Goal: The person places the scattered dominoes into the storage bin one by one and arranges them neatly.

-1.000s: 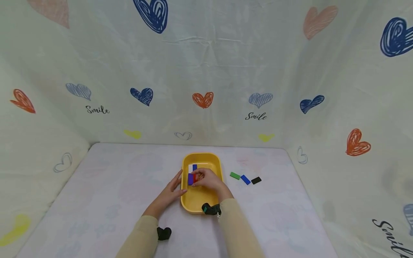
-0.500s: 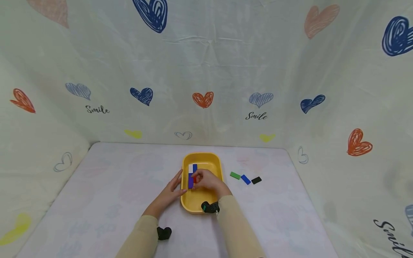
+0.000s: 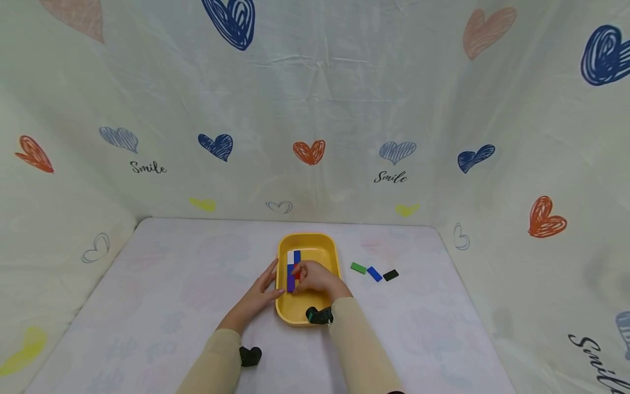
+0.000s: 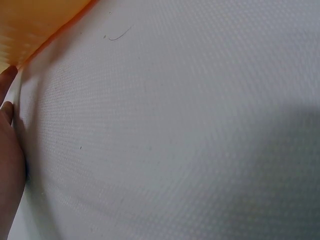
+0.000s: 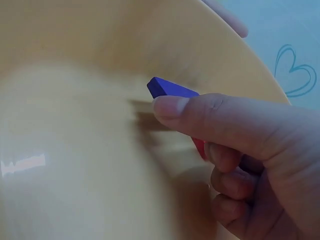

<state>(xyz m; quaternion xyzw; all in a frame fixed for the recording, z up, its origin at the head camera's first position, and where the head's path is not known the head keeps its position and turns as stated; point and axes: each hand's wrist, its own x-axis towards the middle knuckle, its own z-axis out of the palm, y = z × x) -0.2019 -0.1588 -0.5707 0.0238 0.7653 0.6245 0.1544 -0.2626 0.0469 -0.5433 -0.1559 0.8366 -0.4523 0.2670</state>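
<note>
Inside the yellow tray (image 3: pixel 301 314), my right hand (image 3: pixel 319 279) pinches a flat purple block (image 5: pixel 170 89) near the left wall, thumb at its near end. Part of a red block (image 5: pixel 200 148) shows beside it, mostly covered by the fingers. A white block (image 3: pixel 290 257) and a blue block (image 3: pixel 297 255) lie side by side just beyond. My left hand (image 3: pixel 257 296) rests against the tray's left side, its fingers extended along the rim. Only the edge of that hand appears in the left wrist view, by the orange-yellow tray wall (image 4: pixel 40 25).
On the table to the right of the tray lie a green block (image 3: pixel 359 268), another blue block (image 3: pixel 374 274) and a black block (image 3: pixel 391 275). A heart-printed cloth wall (image 3: pixel 344 186) rises behind the table and at both sides.
The right hand has shifted slightly toward the person. More of the purple block shows at its near end. The left hand and the blocks outside the tray stay in place.
</note>
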